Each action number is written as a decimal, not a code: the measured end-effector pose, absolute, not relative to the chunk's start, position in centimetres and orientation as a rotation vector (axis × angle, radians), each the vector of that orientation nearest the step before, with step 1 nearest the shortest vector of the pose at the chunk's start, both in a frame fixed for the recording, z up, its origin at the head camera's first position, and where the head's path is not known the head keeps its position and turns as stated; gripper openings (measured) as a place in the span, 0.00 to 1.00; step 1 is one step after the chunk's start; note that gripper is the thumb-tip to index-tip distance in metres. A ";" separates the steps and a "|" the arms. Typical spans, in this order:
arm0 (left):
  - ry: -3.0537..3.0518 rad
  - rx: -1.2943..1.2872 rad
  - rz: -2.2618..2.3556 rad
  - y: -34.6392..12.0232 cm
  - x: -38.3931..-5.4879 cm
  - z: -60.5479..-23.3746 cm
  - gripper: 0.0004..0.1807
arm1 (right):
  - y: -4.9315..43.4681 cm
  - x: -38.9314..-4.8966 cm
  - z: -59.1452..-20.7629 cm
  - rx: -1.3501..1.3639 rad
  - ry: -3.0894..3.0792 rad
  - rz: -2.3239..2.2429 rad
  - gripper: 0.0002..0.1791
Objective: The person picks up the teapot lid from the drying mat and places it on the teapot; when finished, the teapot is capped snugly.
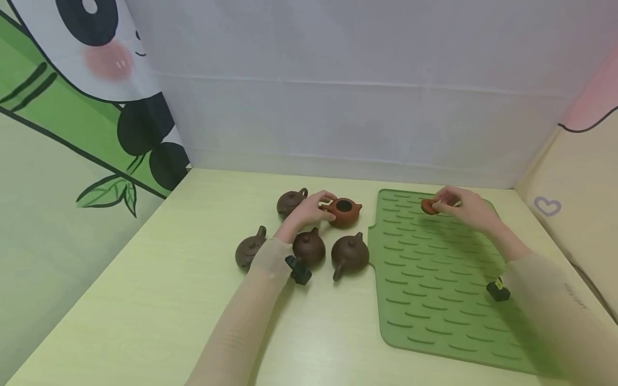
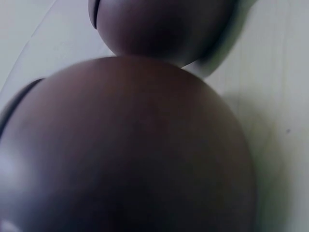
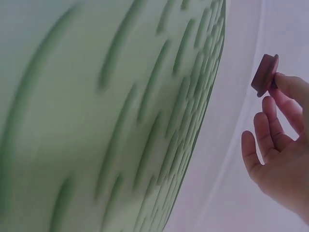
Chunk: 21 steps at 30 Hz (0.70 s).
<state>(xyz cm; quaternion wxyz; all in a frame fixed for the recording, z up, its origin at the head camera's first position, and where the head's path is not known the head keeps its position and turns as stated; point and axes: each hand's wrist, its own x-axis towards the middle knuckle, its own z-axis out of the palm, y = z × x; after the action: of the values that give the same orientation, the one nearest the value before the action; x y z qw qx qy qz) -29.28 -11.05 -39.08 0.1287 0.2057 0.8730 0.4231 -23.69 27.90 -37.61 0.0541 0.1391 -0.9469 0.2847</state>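
Note:
In the head view my left hand is at the handle side of a reddish-brown teapot, gripping it with thumb and fingers. That teapot has no lid on, and its round dark opening faces up. Over the green mat, my right hand pinches a reddish teapot lid. The right wrist view shows the lid tilted on edge, its knob between thumb and finger of the right hand, the other fingers loosely bent. The left wrist view shows no hand, only a dark teapot up close.
Dark brown lidded teapots stand around my left forearm: one behind the hand, one at left, one beside the wrist, and one near the mat's left edge. A pale cloth wall closes off the table's back.

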 end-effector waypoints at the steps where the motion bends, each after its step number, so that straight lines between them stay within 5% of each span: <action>1: 2.540 0.595 1.232 -11.1 -29.3 -39.2 0.28 | 27.2 -23.9 -37.6 0.439 -2.869 0.883 0.14; 21: 2.543 0.573 1.229 -11.5 -28.8 -39.6 0.27 | 15.7 -28.2 -38.5 0.429 -2.620 1.259 0.14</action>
<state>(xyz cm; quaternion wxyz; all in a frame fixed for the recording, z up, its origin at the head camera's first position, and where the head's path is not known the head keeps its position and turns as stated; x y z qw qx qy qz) -28.84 -11.49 -39.57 0.1296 0.1972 0.8749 0.4229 -28.16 15.67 -38.48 0.1015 0.1451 -0.8871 0.4263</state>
